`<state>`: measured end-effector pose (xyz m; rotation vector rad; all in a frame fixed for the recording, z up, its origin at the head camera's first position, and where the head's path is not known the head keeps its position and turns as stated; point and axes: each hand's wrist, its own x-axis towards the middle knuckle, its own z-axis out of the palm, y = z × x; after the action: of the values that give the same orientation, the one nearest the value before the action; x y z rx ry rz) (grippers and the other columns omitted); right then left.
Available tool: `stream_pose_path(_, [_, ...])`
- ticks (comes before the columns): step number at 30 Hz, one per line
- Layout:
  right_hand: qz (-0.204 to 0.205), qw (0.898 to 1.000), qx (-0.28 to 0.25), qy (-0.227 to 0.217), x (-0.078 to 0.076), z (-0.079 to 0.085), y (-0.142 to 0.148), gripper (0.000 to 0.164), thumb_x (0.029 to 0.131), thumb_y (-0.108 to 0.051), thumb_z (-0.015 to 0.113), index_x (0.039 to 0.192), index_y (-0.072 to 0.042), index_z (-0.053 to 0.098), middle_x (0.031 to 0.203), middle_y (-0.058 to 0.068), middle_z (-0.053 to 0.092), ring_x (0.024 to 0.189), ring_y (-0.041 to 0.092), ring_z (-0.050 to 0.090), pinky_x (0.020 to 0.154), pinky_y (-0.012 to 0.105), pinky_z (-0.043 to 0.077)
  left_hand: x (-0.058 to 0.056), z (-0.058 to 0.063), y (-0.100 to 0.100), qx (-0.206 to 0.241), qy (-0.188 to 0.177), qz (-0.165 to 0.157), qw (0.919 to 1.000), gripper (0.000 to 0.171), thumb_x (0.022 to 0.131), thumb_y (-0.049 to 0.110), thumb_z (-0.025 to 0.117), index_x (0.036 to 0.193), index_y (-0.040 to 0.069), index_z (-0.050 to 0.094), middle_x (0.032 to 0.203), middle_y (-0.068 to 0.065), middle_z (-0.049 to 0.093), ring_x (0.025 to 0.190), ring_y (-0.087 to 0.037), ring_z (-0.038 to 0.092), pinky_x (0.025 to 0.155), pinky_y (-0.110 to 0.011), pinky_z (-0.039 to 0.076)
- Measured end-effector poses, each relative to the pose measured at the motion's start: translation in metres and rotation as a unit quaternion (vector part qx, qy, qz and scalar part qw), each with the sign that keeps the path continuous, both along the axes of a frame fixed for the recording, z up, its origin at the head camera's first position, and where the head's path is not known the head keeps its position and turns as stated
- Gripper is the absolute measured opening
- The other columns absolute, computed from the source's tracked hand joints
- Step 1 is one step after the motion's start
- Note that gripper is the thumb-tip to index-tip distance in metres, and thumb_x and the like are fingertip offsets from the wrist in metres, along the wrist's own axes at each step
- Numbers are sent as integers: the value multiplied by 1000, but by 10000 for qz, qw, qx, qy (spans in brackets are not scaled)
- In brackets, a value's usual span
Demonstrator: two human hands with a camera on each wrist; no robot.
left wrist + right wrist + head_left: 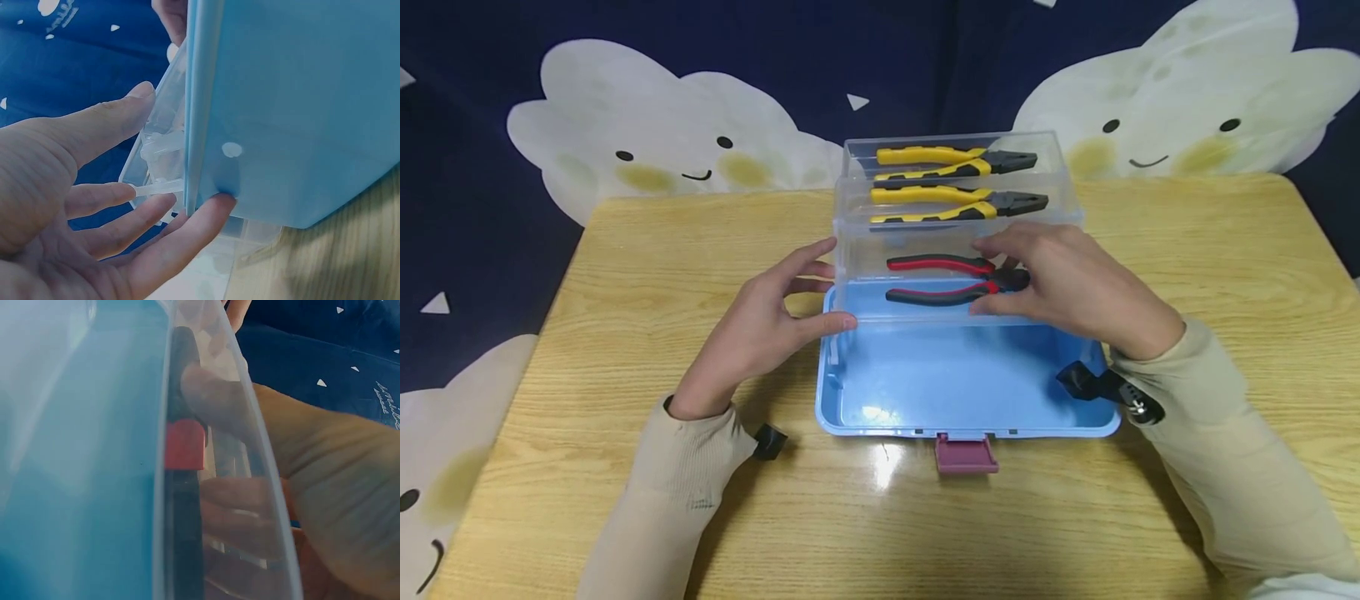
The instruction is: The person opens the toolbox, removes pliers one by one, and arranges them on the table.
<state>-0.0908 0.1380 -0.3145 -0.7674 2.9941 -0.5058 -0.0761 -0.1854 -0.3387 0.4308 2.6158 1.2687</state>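
Note:
My right hand [1067,283] reaches into the lowest clear tray [865,252], its thumb and fingers around the head of red-and-black pliers [938,297]. The pliers lie lengthwise, handles to the left. In the right wrist view, red and black parts of the pliers [184,444] show through the tray wall, close to the thumb; the hand partly hides the head. My left hand [763,317] rests against the tray's left end, thumb at the front corner and fingers extended. The left wrist view shows its fingers beside the blue toolbox [294,119].
Two yellow-and-black pliers [958,196] lie in the raised clear trays behind. Below sits the open blue toolbox base [917,375], with a purple latch [966,455] hanging at its front. The wooden table [647,275] meets a dark cloud-print cloth [790,50] at the back.

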Motion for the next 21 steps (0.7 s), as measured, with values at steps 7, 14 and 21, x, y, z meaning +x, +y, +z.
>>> stream_pose_path(7, [-14, 9996, 217, 174, 1, 2, -5, 69, 75, -44, 93, 127, -3, 72, 117, 17, 76, 97, 27, 72, 78, 47, 61, 0, 1, 0, -23, -8, 2, 10000, 90, 86, 26, 86, 161, 23, 37, 143, -10, 61, 133, -32, 63, 95, -46, 63])
stream_pose_path(14, [72, 9974, 647, 324, 8, 7, -9, 61, 82, -37, 89, 130, -5, 71, 115, 17, 74, 97, 30, 68, 78, 50, 57, 0, 3, 0, -61, -50, -13, 10000, 88, 87, 27, 85, 161, 25, 37, 144, -9, 61, 134, -30, 63, 96, -46, 62])
stream_pose_path(21, [43, 9972, 674, 332, 10, 9, -13, 60, 83, -36, 89, 131, -5, 70, 113, 15, 74, 93, 28, 68, 78, 48, 58, -1, 4, -1, -64, -82, -27, 9999, 88, 88, 27, 85, 162, 25, 36, 145, -9, 60, 135, -31, 62, 99, -48, 61])
